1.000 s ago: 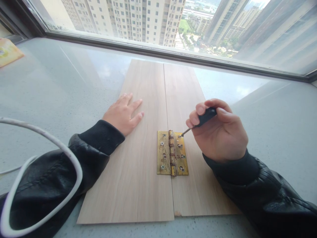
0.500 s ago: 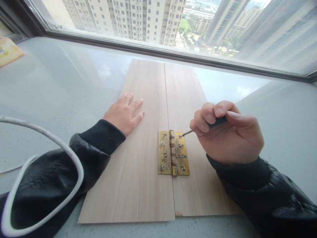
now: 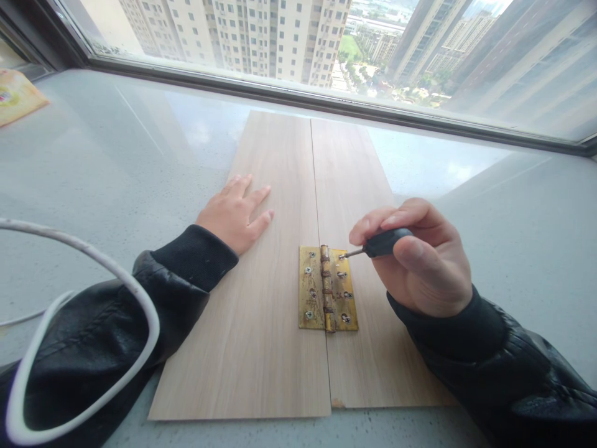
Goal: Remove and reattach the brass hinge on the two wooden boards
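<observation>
Two pale wooden boards lie side by side, the left board [image 3: 242, 348] and the right board [image 3: 392, 367], with a thin seam between them. A worn brass hinge [image 3: 328, 289] spans the seam, with several cross-head screws in both leaves. My left hand [image 3: 237, 214] rests flat on the left board, fingers spread. In my right hand [image 3: 424, 261] is a screwdriver [image 3: 387, 242] with a dark handle, gripped between thumb and fingers. Its shaft slants down leftward, and the tip meets the top screw [image 3: 342, 256] of the hinge's right leaf.
A white cable [image 3: 152, 323] loops over my left sleeve at the left. The boards lie on a speckled pale sill [image 3: 112, 155]. Behind it runs the dark window frame [image 3: 261, 93]. An orange-yellow packet [image 3: 21, 99] sits at the far left.
My right hand has shifted slightly left and turned its grip, so more of the screwdriver handle shows. The tip stays at the same screw. My left hand has stayed in place.
</observation>
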Demonstrator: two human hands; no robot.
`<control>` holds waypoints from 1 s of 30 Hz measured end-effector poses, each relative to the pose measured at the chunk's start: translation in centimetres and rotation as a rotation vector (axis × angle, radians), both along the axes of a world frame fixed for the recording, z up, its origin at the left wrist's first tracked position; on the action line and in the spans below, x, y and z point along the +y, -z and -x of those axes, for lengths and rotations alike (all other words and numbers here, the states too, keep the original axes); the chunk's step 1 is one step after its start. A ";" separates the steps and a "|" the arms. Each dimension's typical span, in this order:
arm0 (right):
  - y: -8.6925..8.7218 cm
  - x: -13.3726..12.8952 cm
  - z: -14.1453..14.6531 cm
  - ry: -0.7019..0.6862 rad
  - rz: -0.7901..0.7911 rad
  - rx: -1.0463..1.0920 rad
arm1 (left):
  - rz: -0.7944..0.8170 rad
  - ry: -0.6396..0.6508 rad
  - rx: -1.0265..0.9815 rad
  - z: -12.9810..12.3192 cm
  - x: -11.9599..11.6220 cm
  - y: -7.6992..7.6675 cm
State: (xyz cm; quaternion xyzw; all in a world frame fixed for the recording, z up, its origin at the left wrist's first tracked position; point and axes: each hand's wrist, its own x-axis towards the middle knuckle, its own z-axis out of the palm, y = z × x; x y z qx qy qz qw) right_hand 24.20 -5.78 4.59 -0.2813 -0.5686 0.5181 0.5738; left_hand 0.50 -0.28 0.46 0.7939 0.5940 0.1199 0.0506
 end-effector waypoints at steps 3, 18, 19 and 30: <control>0.4 0.4 -0.3 0.001 -0.025 -0.003 | 0.006 0.000 0.003 0.0 0.0 0.0; 0.4 0.3 0.3 -0.058 0.034 0.054 | 0.005 0.001 0.000 0.1 0.1 0.1; 0.4 0.3 0.2 -0.067 0.025 0.039 | 0.005 0.000 0.001 0.1 0.1 0.1; 1.1 0.6 -0.3 0.045 -0.087 -0.004 | -0.007 0.007 -0.002 0.1 0.1 0.1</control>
